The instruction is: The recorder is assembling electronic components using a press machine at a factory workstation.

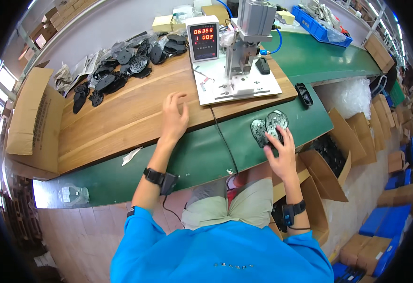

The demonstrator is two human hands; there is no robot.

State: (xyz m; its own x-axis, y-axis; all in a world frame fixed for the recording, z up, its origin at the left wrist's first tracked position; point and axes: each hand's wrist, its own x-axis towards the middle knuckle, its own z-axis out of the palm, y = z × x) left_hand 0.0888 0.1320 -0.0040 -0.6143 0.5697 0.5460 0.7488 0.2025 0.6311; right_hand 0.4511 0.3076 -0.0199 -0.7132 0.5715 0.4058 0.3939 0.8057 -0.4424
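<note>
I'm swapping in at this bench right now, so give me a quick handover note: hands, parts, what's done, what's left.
Left hand: open, resting on the wooden board, holding nothing.
Right hand: fingers on two pale sole-shaped parts on the green belt.
Press: nothing clearly loaded on its white plate.
Black parts pile: at the board's far left, seemingly waiting.
One black piece lies on the belt past the press.

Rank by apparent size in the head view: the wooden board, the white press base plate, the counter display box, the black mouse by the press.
1. wooden board
2. white press base plate
3. counter display box
4. black mouse

Fisheye bending leaves this order clear.
</note>
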